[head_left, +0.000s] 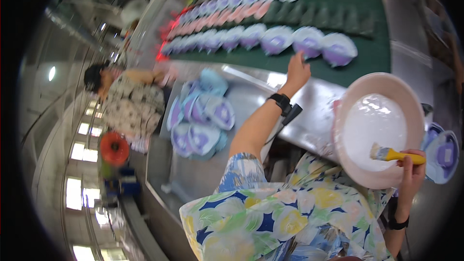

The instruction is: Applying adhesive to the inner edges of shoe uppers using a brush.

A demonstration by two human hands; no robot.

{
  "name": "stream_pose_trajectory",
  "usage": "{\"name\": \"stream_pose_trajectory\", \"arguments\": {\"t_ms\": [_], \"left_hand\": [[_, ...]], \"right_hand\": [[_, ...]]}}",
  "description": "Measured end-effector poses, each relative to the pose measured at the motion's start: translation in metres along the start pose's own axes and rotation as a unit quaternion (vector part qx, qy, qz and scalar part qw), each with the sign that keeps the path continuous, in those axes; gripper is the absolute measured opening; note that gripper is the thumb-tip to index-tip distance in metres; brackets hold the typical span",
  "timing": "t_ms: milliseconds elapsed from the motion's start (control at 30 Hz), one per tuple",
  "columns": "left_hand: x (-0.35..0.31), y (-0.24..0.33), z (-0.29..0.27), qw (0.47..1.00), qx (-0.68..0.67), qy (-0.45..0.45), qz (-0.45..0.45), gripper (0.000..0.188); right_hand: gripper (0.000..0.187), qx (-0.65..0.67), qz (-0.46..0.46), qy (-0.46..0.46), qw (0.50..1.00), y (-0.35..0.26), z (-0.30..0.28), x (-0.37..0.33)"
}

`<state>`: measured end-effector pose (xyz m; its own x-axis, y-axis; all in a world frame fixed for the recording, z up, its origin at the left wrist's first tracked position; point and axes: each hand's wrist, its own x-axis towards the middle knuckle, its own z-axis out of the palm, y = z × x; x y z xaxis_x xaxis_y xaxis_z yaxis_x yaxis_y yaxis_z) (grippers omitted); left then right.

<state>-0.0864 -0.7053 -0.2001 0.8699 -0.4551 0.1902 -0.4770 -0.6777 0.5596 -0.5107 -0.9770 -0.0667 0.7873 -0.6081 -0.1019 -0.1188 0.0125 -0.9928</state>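
My left hand [298,71] reaches over the near edge of a green conveyor belt [373,72]. Its fingers are drawn together, with the tips at the lower rim of a light-blue and purple rounded piece [308,41]. Beside it lies another such piece [339,50], last in the near row. In my right hand [412,171] is a paintbrush [398,156] with a yellow handle and pale bristles. The brush is over a large pale pink basin [344,162] that holds white liquid [372,125]. The bristles appear just above the liquid; contact is unclear.
A metal tray [193,176] at left carries a heap of purple and light-blue pieces [205,111]. Farther along the belt run rows of pink pieces [232,17] and dark pieces [319,17]. A person [133,96] works at far left. More pieces [443,157] lie right of the basin.
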Motion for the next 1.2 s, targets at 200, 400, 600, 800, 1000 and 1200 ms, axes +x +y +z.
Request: {"name": "stream_pose_trajectory", "arguments": {"t_ms": [200, 400, 600, 800, 1000, 1200], "left_hand": [[-0.084, -0.101, -0.250, 0.898, 0.360, 0.245, -0.068, 0.074], [-0.203, -0.107, -0.300, 0.854, 0.505, -0.025, -0.124, 0.059], [-0.179, -0.046, -0.248, 0.894, 0.447, -0.010, 0.024, 0.023], [-0.141, 0.020, -0.200, 0.950, 0.276, 0.054, 0.137, 0.022], [-0.181, -0.028, -0.144, 0.936, 0.133, -0.194, 0.260, 0.034], [-0.165, -0.015, -0.123, 0.971, -0.043, -0.196, -0.127, 0.045]], "right_hand": [[0.014, -0.007, -0.005, -0.057, 0.998, 0.012, 0.009, 0.005], [0.015, -0.015, 0.000, -0.097, 0.995, -0.008, 0.035, -0.001], [0.014, -0.011, -0.003, -0.081, 0.997, -0.024, 0.046, -0.011], [0.017, -0.059, -0.036, -0.074, 0.995, -0.019, 0.036, 0.001], [0.021, -0.103, -0.087, -0.114, 0.984, -0.020, 0.026, 0.019], [0.023, -0.279, -0.135, -0.104, 0.945, -0.011, 0.012, 0.047]]}}
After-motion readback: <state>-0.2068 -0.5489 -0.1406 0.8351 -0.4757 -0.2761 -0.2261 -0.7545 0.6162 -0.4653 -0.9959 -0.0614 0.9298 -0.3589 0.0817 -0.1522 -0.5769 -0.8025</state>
